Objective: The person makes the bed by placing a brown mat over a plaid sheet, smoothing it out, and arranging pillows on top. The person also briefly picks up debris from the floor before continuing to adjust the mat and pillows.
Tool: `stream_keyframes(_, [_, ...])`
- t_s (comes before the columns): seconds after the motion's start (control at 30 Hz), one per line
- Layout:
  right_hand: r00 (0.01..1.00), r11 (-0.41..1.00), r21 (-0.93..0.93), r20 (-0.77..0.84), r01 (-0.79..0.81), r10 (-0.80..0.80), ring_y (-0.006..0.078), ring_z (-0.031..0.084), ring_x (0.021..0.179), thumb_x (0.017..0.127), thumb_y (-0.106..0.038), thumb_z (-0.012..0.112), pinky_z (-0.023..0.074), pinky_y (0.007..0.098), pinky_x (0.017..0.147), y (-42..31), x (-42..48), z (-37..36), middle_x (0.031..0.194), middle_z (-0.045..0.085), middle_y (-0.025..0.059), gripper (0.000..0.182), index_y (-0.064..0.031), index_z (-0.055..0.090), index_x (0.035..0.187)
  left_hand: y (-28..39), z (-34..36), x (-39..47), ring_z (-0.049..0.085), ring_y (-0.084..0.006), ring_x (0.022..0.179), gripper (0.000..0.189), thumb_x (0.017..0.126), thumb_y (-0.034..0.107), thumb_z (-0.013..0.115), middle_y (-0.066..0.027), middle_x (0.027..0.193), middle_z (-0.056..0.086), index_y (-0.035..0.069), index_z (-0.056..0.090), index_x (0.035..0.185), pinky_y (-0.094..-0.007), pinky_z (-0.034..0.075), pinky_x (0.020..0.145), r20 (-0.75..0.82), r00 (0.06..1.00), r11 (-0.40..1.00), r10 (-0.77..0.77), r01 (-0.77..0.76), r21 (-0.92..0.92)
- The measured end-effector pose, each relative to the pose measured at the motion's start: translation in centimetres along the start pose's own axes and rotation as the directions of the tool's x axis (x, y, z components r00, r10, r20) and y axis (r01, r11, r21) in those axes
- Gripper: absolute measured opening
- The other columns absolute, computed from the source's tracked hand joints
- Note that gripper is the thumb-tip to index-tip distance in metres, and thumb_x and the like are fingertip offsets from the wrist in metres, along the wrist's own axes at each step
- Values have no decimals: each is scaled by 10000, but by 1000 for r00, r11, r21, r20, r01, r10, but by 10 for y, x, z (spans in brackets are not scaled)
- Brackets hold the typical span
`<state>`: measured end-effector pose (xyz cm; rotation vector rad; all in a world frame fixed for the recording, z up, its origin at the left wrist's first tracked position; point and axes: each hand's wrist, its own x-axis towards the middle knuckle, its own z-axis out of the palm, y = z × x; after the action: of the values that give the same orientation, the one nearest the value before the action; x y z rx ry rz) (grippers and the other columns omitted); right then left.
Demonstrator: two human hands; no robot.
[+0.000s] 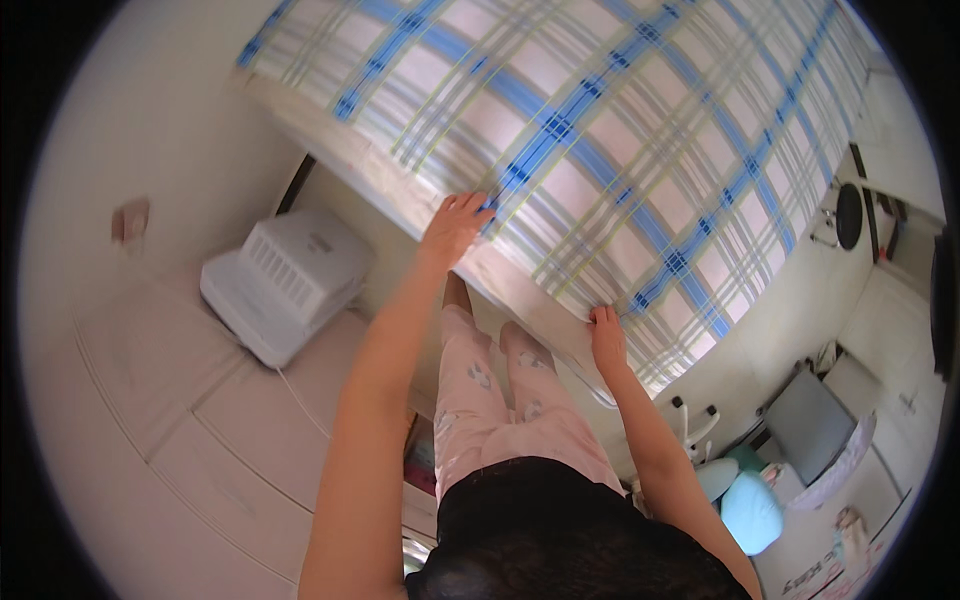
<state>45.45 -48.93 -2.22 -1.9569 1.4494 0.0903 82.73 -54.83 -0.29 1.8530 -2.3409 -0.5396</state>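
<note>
A blue, grey and white plaid sheet [585,142] covers the top of a bed in front of me. Along its near side shows the pale edge of the mattress [517,289]. My left hand [455,225] grips the edge of the sheet, with a blue bit of cloth by the fingertips. Further right and nearer the bed's corner, my right hand [609,330] has its fingers curled over the sheet's border; whether cloth is pinched in them cannot be told. The underside of both hands is hidden.
At left, a white slatted plastic appliance [292,277] with a cord stands on a pale cabinet [247,420] beside the wall. On the right are a swivel chair's base [697,427], a light blue cushion [751,511], a grey box-like object [810,427] and a black round stool seat [848,216].
</note>
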Motion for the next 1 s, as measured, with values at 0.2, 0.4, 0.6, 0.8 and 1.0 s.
stream_keyframes(0.2, [989, 985, -93, -9, -147, 147, 362, 547, 901, 795, 10, 502, 464, 441, 738, -6, 1, -3, 938, 523, 152, 155, -61, 506, 933, -58, -21, 41, 409, -209, 1219, 451, 806, 97, 575, -32, 1255, 470, 163, 488, 1243, -345, 344, 1021, 377, 845, 904, 380, -425, 43])
stream_keyframes(0.4, [962, 964, 2, 65, -267, 266, 361, 560, 873, 777, 44, 453, 452, 439, 715, -22, -3, -16, 858, 557, 148, 162, -72, 492, 883, -87, -21, 51, 517, -241, 1014, 274, 764, 52, 549, -33, 1002, 553, 89, 569, 1034, -343, 416, 905, 287, 826, 866, 484, -404, -295])
stream_keyframes(0.6, [922, 924, -23, -83, -381, 378, 339, 525, 1000, 717, 27, 582, 454, 438, 796, -72, 29, -18, 1022, 561, 142, 328, -85, 531, 1020, -107, -32, 42, 536, -242, 984, 230, 771, 68, 576, -50, 970, 574, 90, 594, 999, -378, 445, 845, 176, 904, 911, 390, -352, -212])
stream_keyframes(0.8, [979, 963, 182, 70, -199, 189, 334, 506, 1045, 687, -8, 668, 442, 425, 873, -166, 78, 23, 1104, 533, 132, 448, -92, 542, 1109, -194, -65, 17, 564, -254, 939, 258, 849, 174, 599, -68, 1011, 593, 73, 565, 1084, -362, 451, 835, 86, 938, 857, -336, 343, -384])
stream_keyframes(1.0, [993, 974, 223, -117, 50, -24, 318, 510, 1053, 688, -35, 693, 443, 412, 874, -300, 191, 9, 1131, 527, 112, 482, -71, 525, 1139, -300, -53, 39, 586, -204, 879, 476, 869, 270, 642, -81, 1022, 602, -18, 455, 1199, -339, 462, 809, 24, 253, 119, -967, 535, -837])
